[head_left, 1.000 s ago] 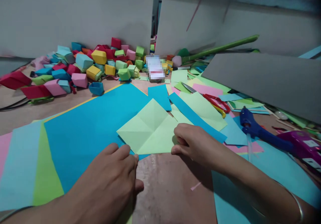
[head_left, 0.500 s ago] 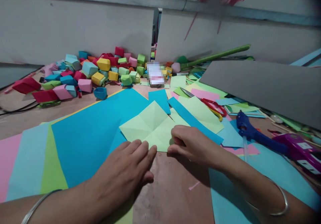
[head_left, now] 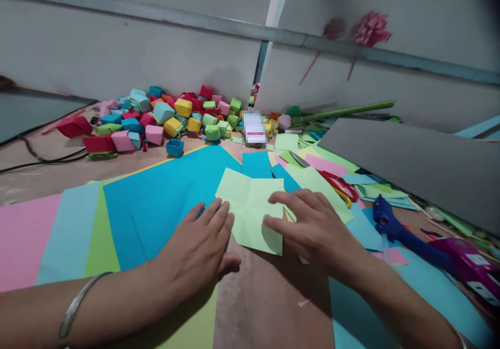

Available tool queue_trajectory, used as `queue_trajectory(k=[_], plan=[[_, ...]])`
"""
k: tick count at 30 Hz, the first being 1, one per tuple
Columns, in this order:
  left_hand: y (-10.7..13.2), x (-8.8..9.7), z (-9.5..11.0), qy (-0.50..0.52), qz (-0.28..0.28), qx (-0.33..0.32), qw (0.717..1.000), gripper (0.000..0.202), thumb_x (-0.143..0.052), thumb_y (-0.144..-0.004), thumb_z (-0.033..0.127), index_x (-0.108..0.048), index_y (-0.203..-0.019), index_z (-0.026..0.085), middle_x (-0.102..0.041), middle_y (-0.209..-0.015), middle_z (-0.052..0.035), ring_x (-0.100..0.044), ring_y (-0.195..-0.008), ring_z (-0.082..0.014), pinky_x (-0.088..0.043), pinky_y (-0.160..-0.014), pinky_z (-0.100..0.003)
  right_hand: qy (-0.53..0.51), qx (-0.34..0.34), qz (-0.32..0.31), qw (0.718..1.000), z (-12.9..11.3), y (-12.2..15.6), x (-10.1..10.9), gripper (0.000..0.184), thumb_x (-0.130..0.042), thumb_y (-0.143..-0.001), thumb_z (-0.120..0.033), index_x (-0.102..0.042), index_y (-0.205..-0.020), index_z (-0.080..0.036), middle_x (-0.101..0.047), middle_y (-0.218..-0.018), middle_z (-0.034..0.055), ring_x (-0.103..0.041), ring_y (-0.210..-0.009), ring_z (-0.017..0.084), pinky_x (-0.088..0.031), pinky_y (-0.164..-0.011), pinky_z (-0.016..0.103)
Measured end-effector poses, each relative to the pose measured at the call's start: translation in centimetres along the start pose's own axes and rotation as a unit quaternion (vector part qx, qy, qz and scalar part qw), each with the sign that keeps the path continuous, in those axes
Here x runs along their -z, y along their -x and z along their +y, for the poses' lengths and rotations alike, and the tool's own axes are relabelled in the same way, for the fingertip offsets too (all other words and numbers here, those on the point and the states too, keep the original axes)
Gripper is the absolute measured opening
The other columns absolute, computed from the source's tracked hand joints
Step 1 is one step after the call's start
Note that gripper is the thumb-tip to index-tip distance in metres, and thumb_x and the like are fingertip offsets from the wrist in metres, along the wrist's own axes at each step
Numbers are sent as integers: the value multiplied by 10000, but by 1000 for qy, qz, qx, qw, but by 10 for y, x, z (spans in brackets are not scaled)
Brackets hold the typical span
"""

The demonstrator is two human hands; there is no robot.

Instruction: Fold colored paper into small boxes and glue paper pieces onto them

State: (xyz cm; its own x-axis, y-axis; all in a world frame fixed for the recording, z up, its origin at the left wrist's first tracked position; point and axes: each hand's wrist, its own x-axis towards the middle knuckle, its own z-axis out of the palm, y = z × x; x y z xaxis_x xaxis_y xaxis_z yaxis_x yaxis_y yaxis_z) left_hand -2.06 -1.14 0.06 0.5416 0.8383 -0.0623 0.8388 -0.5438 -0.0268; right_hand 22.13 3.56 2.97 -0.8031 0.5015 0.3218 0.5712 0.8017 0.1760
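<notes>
A: Pressing down on the pale green paper square (head_left: 252,208), are both hands flat?

B: Yes. The left hand (head_left: 197,247) lies open, fingers spread, its tips on the square's edge at 9 o'clock. The right hand (head_left: 312,226) is open too, fingertips on the edge at 3 o'clock. Neither pinches anything.

A: Where does the square sit?

B: At the table's middle, partly over the big blue sheet (head_left: 164,198), with the scissors (head_left: 339,182) at 2 o'clock and the glue gun (head_left: 394,226) at 3 o'clock.

A: How far along is it?

B: Early, I judge. 2 creases show, but the square lies flat, while the finished paper boxes (head_left: 172,117) pile up at 11 o'clock.
</notes>
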Motion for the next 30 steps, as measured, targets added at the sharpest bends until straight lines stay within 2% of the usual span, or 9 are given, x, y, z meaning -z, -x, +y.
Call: queue_trajectory(k=[2, 5, 10, 13, 17, 21, 25, 27, 30], plan=[[3, -2, 2, -3, 9, -9, 1000, 720, -446, -916, 552, -403, -1411, 31, -315, -1499, -239, -291, -1397, -386, -326, -1089, -581, -33, 29, 6, 999, -1, -1, 1, 190, -512, -888, -118, -660, -826, -221, -669, -992, 54, -509, -820, 209, -312, -684, 364], [9, 0, 8, -6, 19, -34, 999, 672, -457, -930, 501, -413, -1407, 30, -301, -1500, -235, -320, -1383, -384, -359, -1083, -554, -117, 47, -9, 992, 2, -1, -4, 217, -519, -896, -118, -647, -741, -199, -661, -789, 10, -510, -746, 167, -288, -674, 345], [18, 8, 20, 22, -5, -77, 997, 601, -443, -939, 464, -499, -1352, 31, -444, -1432, -225, -479, -1290, -362, -464, -1022, -485, -275, 30, -76, 958, 7, -1, -15, 154, -574, -899, -196, -666, -775, -191, -657, -756, 12, -556, -745, 153, -323, -685, 312], [19, 10, 23, 34, -21, -88, 995, 538, -430, -947, 437, -529, -1343, 88, -474, -1416, -216, -504, -1267, -365, -497, -982, -488, -326, -32, -97, 940, 6, 0, -21, 223, -626, -885, -332, -616, -729, -173, -620, -701, 9, -534, -696, 143, -349, -653, 279], [17, 11, 22, 44, -18, -103, 994, 484, -435, -946, 419, -582, -1295, 118, -503, -1397, -217, -503, -1262, -386, -470, -990, -551, -283, -109, -85, 949, 4, -2, -28, 314, -646, -862, -388, -533, -661, -174, -553, -642, -4, -472, -623, 131, -340, -597, 257], [13, 15, 22, 63, -13, -108, 992, 507, -501, -921, 403, -562, -1307, 80, -506, -1401, -215, -523, -1240, -370, -487, -985, -518, -204, -125, -98, 966, 0, -6, -30, 226, -557, -920, -246, -525, -706, -181, -571, -690, 0, -485, -633, 127, -349, -586, 240], [12, 22, 22, 99, -16, -95, 990, 426, -562, -893, 327, -612, -1229, 69, -600, -1303, -206, -561, -1171, -360, -501, -954, -510, -121, -148, -96, 977, -8, -9, -33, 201, -557, -891, -155, -512, -697, -177, -571, -704, 12, -491, -656, 149, -346, -585, 254], [14, 24, 20, 123, 0, -87, 989, 334, -548, -903, 304, -646, -1146, 96, -644, -1224, -181, -569, -1142, -339, -491, -953, -508, -98, -156, -85, 979, -11, -8, -37, 197, -560, -891, -158, -515, -700, -173, -565, -698, 21, -487, -657, 162, -338, -588, 270], [16, 24, 17, 168, 50, -86, 981, 228, -488, -938, 285, -637, -1047, 151, -665, -1116, -122, -577, -1076, -273, -477, -949, -447, -65, -157, -69, 983, -15, -6, -42, 198, -530, -910, -173, -523, -713, -168, -554, -692, 28, -470, -629, 167, -313, -571, 284]])
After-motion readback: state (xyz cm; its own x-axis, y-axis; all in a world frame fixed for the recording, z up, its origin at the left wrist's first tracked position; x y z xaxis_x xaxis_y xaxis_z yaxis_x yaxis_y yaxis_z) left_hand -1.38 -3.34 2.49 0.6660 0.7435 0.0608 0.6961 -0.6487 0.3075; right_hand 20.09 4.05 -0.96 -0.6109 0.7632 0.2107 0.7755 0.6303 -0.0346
